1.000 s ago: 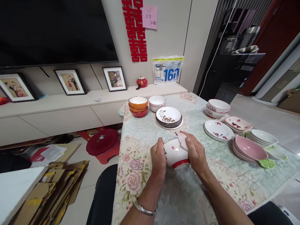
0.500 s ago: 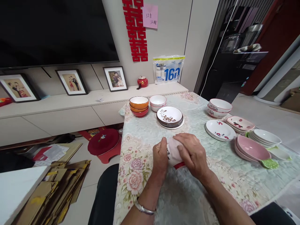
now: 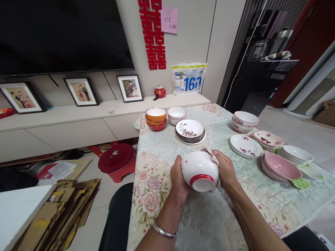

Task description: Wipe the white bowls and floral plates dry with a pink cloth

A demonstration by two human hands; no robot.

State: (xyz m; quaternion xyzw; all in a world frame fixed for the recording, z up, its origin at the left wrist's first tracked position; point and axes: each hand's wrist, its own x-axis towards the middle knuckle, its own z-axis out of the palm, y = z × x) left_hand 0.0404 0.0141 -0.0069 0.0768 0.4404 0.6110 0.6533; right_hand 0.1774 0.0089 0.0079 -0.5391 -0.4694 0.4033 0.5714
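Note:
Between my hands, above the near part of the table, a white bowl [image 3: 197, 165] is tilted so that its red-ringed foot faces me. My left hand [image 3: 179, 177] is closed on the bowl's left side, its thumb along the wall; the other fingers are mostly hidden behind it. On the right side, my right hand [image 3: 225, 169] presses a pale pinkish cloth [image 3: 213, 157] against the bowl. Part of the cloth hangs below, between palm and bowl. The bowl's inside is turned away from view.
Beyond the bowl stand stacked brown-rimmed plates [image 3: 190, 129], orange and red bowls [image 3: 156, 116] and pink-rimmed bowls [image 3: 177, 114]. To the right are flowered plates [image 3: 246, 144], pink dishes [image 3: 282, 165], small white bowls [image 3: 298, 152] and white bowls [image 3: 244, 120]. A red stool [image 3: 115, 158] stands left of the table.
The bowl has been turned so its outer wall and red foot now show. My right hand has shifted from over its top to the right side, with the cloth.

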